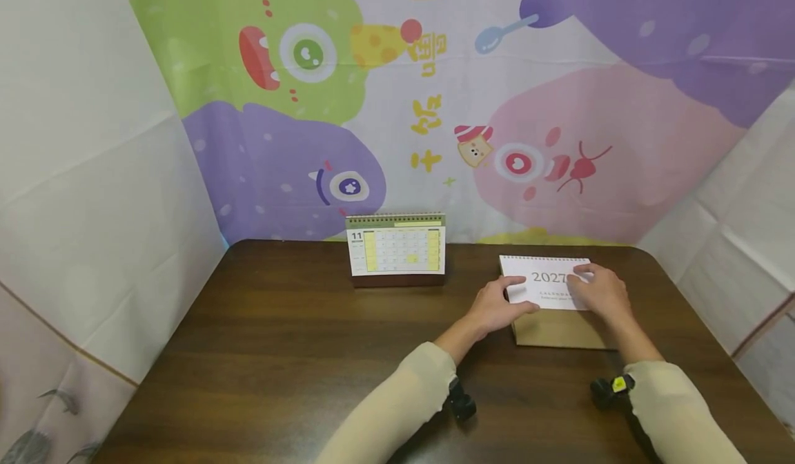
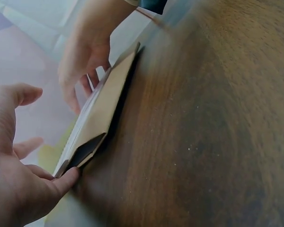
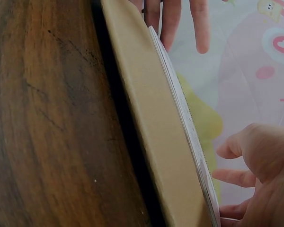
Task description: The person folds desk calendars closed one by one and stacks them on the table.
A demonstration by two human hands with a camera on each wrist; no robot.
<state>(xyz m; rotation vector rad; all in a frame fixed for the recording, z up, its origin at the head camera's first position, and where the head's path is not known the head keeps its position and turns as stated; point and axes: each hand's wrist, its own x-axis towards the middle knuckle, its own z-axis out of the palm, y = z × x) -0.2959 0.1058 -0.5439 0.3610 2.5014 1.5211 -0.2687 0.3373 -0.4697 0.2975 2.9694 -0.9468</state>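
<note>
Fingers spread, left hand and right hand flank a white-and-tan, spiral-bound paper calendar on the right of the brown wooden surface.

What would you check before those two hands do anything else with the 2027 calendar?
1. Hands placed at both sides: ok. The left hand is at the left side of the 2027 calendar, the right hand at the right.
2. Cover facing the person: ok. "2027" is readable.
3. Cover fully unobstructed: not ok. In the head view, both hands overlap it.
4. Base flat on the table: cannot tell. A dark strip along its bottom edge could be shadow or a gap.
5. Finger pressure: cannot tell from pictures.
6. Other calendar out of the way: ok. It stands apart, to the left.
</note>
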